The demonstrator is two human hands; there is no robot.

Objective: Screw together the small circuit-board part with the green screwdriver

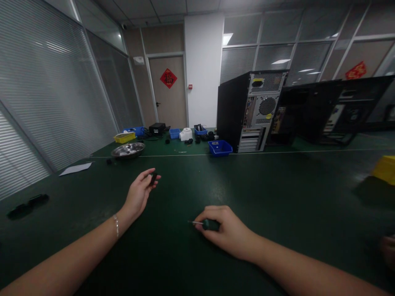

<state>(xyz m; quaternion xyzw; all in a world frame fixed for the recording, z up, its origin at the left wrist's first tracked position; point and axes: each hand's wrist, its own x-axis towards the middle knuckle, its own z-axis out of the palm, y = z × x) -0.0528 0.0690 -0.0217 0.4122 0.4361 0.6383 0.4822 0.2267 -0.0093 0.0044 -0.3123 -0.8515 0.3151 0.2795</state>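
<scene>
My left hand (140, 191) is raised over the green table, its fingers closed on a small black part (153, 178) whose kind I cannot make out. A bracelet (116, 226) circles that wrist. Lower and to the right, my right hand (224, 228) grips a screwdriver (210, 224) by its dark green handle. The thin metal shaft points left, toward the space between my hands. The screwdriver and the black part are well apart.
Across the green table (277, 197) stand a computer tower (236, 111), a blue bin (220, 148) and a metal dish (128, 151). Dark objects (27, 205) and white paper (75, 169) lie left. A yellow bin (385, 169) is at right. Someone's hand (388, 246) shows at the right edge.
</scene>
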